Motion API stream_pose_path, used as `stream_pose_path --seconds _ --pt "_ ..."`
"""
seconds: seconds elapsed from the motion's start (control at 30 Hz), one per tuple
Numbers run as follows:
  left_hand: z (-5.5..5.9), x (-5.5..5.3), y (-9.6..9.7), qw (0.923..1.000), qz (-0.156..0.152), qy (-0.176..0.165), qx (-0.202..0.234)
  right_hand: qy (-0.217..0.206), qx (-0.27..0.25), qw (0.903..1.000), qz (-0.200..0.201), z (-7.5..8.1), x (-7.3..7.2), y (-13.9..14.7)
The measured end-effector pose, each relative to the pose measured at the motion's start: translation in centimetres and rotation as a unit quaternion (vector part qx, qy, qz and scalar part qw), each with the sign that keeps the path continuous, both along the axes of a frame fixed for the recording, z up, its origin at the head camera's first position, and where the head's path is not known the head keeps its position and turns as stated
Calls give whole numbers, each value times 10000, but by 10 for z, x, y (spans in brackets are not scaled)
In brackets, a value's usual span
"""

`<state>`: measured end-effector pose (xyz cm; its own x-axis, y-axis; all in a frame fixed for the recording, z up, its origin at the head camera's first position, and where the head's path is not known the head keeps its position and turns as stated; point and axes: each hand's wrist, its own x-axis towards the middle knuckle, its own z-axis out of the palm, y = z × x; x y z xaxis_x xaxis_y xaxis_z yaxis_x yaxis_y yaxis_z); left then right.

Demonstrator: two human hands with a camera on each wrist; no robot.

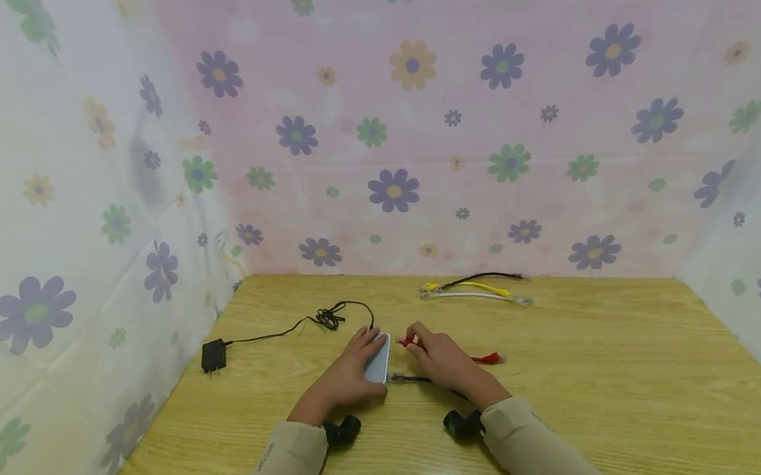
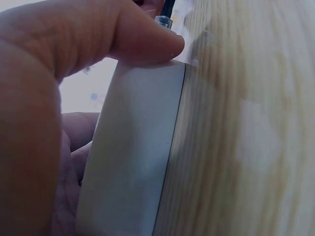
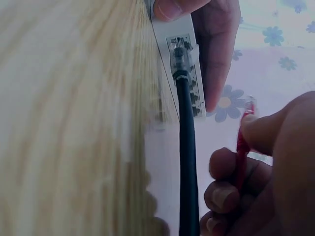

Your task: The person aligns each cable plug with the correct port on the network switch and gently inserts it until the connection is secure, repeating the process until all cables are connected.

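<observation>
The left hand (image 1: 350,366) grips the white box (image 1: 377,361) under its fingers; a firm hold there would keep it from sliding. The right hand (image 1: 445,355) pinches a red cable (image 1: 407,341), the plug end jutting past its fingertips, apart from the ports (image 3: 194,88). Best square that end to a port, minding the black cable (image 1: 421,379) passing beneath the right hand

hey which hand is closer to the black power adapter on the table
Left. The left hand holds the white box, to the right of the power adapter; the right hand is farther right, pinching a red cable.
</observation>
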<state>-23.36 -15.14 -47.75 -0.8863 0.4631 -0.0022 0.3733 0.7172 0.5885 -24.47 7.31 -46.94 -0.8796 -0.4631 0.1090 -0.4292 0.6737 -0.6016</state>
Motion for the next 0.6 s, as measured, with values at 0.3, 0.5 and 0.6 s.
stream_pose_path --seconds 0.3,0.5,0.6 --pt "-1 -1 -1 9999 39 -112 -4 -31 266 9992 288 0 6 -1" --pt "-1 0 -1 9999 70 -123 18 28 379 9980 503 -1 8 -2" --pt "-1 1 -1 9999 83 -145 34 45 405 9977 546 -1 9 -3"
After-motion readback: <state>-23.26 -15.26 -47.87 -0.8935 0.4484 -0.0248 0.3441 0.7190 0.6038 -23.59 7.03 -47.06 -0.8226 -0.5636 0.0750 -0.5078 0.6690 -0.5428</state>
